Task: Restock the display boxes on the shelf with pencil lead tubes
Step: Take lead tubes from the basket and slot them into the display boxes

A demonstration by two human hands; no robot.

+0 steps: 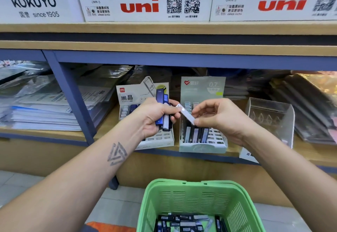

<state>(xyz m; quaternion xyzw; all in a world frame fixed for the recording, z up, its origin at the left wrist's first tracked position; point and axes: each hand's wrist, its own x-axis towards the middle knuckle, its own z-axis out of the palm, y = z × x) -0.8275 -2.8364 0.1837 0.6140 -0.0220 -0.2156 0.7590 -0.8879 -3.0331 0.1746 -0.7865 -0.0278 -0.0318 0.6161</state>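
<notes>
Your right hand (217, 117) pinches a white tube (186, 114); left hand (155, 117) grips spare tubes (163, 109). Next: slot it into the box (202, 140) below your right hand.

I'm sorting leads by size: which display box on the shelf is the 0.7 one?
The pale green display box on the right, below the right hand; its backing card reads 0.7. The left display box reads HB 0.5.

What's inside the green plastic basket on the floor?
The green plastic basket holds a jumble of dark pencil lead tubes and a pale one. The picture's bottom edge hides the rest, so there's no counting them.
</notes>
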